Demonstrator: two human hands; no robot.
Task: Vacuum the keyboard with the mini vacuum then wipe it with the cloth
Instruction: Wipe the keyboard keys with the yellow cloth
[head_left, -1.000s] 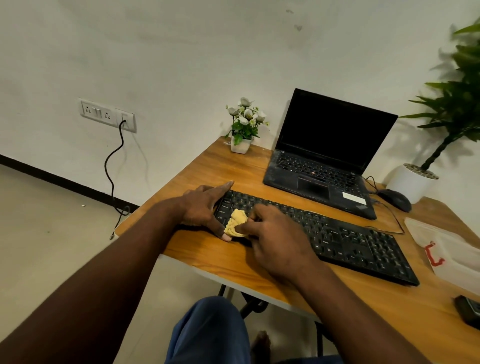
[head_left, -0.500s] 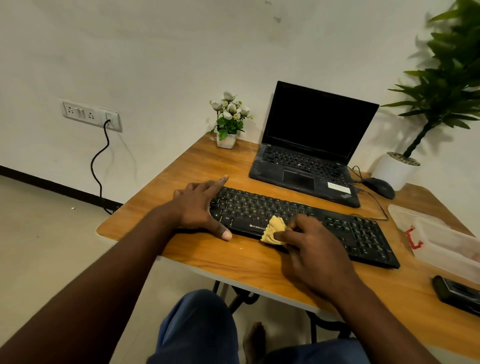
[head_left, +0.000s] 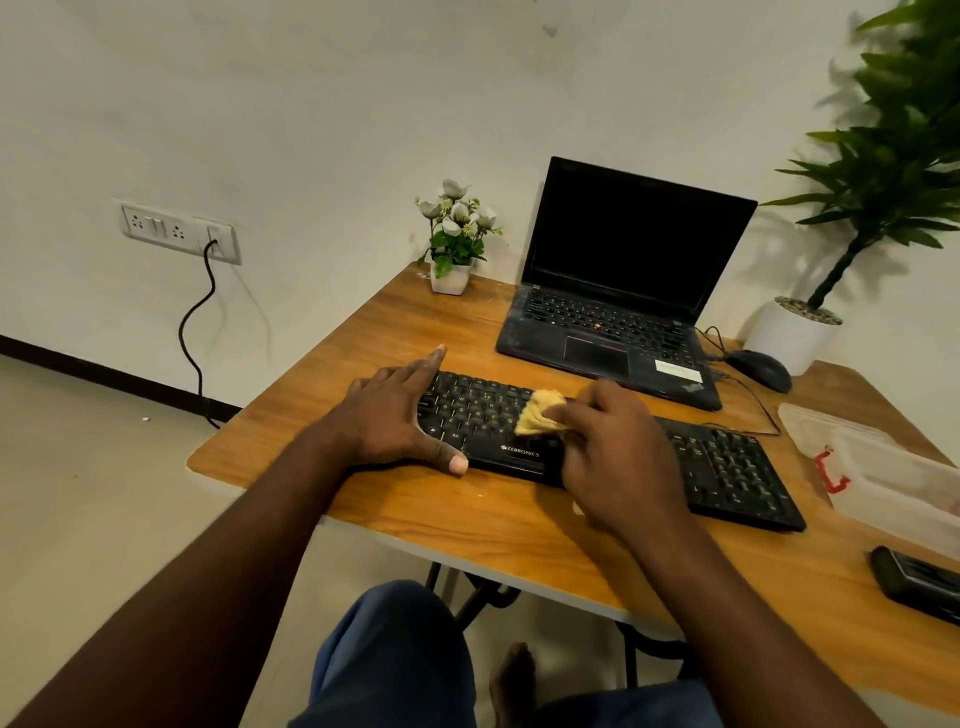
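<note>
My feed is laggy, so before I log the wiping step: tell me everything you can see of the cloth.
The cloth is a small, pale yellow piece of soft-looking fabric, bunched into a crumpled wad. The right hand grips its right side and hides part of it. It sits on the keys of the black keyboard, left of the middle, just beyond the brand name.

Cloth (head_left: 537, 414) farther right along keyboard (head_left: 727, 467)
</note>
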